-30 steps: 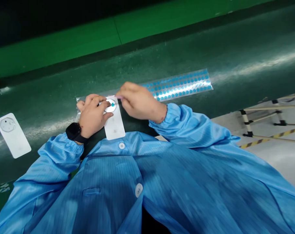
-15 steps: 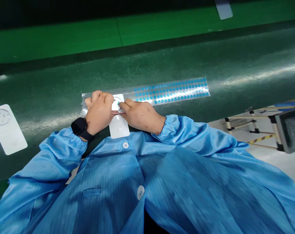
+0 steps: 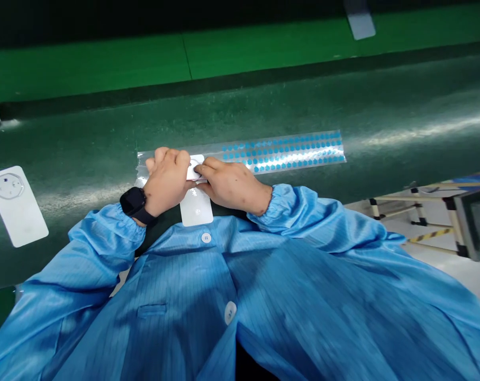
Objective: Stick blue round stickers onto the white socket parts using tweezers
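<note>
The white plate [image 3: 196,209] lies on the tabletop [image 3: 105,127], close against the body, probably for easy reach. The left hand [image 3: 166,177] bears on its upper left, seemingly to steady it, while the right hand [image 3: 237,182] brings its fingertips to the round face; whether either grip is closed I cannot tell. The blue-dotted strip [image 3: 295,151] sits just beyond, perhaps to stay handy.

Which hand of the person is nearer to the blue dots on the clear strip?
Right. The right hand is at the lower left corner of the blue dots in the picture; the left hand is farther left, near the left end of the clear strip.
</note>
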`<action>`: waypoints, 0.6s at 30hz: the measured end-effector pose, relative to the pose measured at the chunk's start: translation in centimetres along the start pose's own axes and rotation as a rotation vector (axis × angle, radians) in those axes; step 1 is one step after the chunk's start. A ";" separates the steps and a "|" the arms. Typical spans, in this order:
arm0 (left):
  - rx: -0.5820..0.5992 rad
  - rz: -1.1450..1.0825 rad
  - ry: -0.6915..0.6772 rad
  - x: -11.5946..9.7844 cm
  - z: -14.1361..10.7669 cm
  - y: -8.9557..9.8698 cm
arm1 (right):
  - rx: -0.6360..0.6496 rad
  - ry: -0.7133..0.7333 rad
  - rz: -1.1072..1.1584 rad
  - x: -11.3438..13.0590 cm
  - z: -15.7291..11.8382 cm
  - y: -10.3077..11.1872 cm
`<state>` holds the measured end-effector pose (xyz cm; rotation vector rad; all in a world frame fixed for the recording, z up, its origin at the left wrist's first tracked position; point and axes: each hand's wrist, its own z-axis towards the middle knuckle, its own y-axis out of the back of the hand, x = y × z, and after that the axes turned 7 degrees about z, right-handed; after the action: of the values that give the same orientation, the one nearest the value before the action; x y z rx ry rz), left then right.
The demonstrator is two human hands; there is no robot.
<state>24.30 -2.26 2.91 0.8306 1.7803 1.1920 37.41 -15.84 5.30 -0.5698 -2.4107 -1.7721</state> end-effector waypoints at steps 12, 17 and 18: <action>-0.102 -0.116 0.136 -1.6 -0.4 -0.7 | -0.143 -0.067 0.151 -3.0 3.8 -0.3; -0.522 -0.039 0.406 4.2 -5.9 0.6 | -0.111 -0.036 0.328 -2.3 6.6 3.3; -0.592 -0.006 0.531 6.2 -7.6 1.1 | -0.155 0.029 0.367 -2.2 7.6 4.5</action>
<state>14.87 0.35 3.89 0.1642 1.6586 1.9308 42.09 -8.04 6.30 -0.9269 -1.9974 -1.7944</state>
